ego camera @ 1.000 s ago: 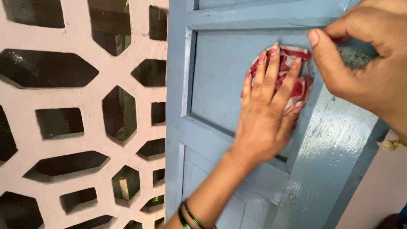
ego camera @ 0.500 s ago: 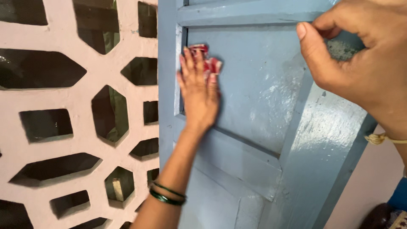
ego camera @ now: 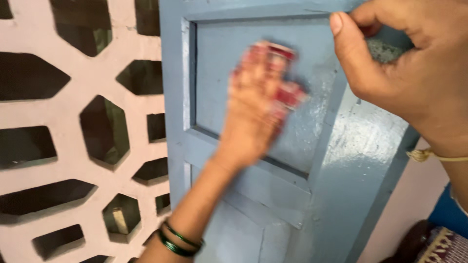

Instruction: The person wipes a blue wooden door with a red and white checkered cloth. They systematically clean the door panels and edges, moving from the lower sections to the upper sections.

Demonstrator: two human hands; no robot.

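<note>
left hand (ego camera: 253, 109) and red cloth (ego camera: 285, 87) swept rightward across panel, seemingly mid-wipe, blurred

The scene was evenly and fairly brightly lit by soft daylight, with a pale sheen of glare on the glossy blue door (ego camera: 360, 146) along its right-hand stile. The left hand (ego camera: 253, 112) and the red cloth (ego camera: 287, 90) under it were smeared by motion blur, while the right hand (ego camera: 414, 73), close to the camera, was sharper. The openings in the pink lattice wall (ego camera: 73, 117) were dark and shadowed.
</note>
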